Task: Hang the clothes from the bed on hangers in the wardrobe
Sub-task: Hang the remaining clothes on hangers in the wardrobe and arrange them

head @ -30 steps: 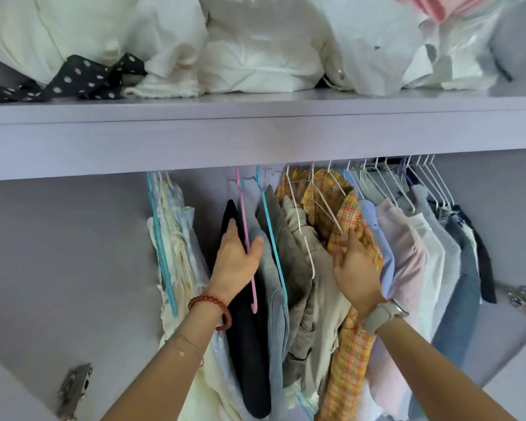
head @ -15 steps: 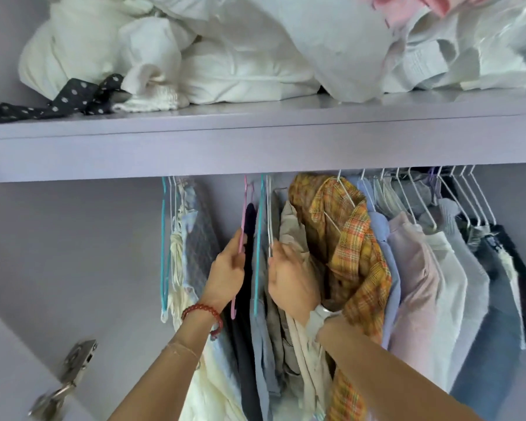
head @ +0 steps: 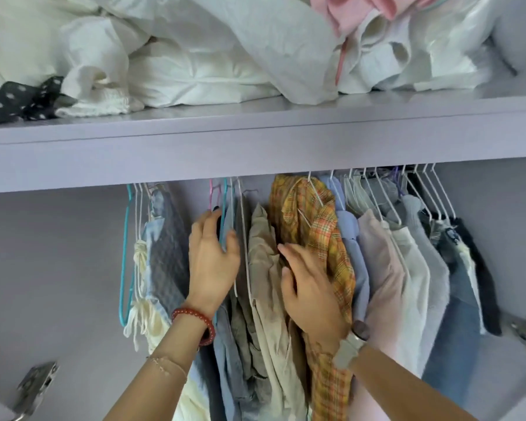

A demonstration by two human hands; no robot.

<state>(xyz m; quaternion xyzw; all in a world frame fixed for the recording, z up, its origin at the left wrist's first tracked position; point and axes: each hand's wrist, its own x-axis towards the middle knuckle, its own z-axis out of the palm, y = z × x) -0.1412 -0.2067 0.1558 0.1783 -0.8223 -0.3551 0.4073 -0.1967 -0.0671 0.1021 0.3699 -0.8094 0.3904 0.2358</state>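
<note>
Clothes hang on hangers under the lilac wardrobe shelf (head: pixel 255 147). My left hand (head: pixel 213 262) lies flat with straight fingers against a dark garment, and a teal hanger (head: pixel 225 192) runs between its thumb and fingers, beside a pink hanger (head: pixel 211 192). My right hand (head: pixel 310 296) reaches with straight fingers into the gap between a beige garment (head: pixel 261 256) and an orange plaid shirt (head: pixel 313 226), pressing on the fabric. Neither hand carries a garment. The rail is hidden behind the shelf's front.
Right of the plaid shirt hang pale shirts and jeans (head: pixel 407 268) on white wire hangers. A grey and cream group (head: pixel 164 244) hangs at the left. White bedding (head: pixel 195 71) is piled on the shelf. Door hinges (head: pixel 34 384) sit low at both sides.
My right hand moved right, from the hangers by the teal one to the gap beside the plaid shirt. My left hand let go of the pink hanger and lies flat by the teal one.
</note>
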